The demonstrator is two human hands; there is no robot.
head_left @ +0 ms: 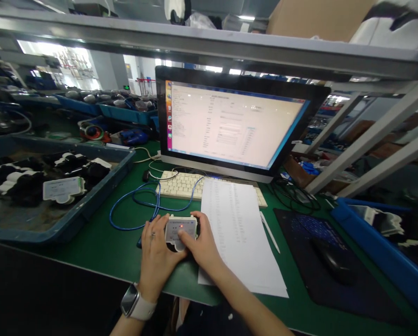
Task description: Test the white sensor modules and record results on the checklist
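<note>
A small white device [180, 228] with a lit red dot rests on the green bench top, in front of me. My left hand [156, 254] grips its left side, fingers curled around it. My right hand [200, 242] holds its right side, with the thumb pressed on its face. A blue cable [138, 198] loops from behind the device toward the keyboard [180, 184]. A smartwatch sits on my left wrist.
A monitor [230, 123] showing a form stands behind the keyboard. A printed sheet [237, 233] and a white pen [270, 232] lie to the right, then a black mouse [333, 266] on a dark pad. Blue trays [89, 205] of parts flank both sides [377, 254].
</note>
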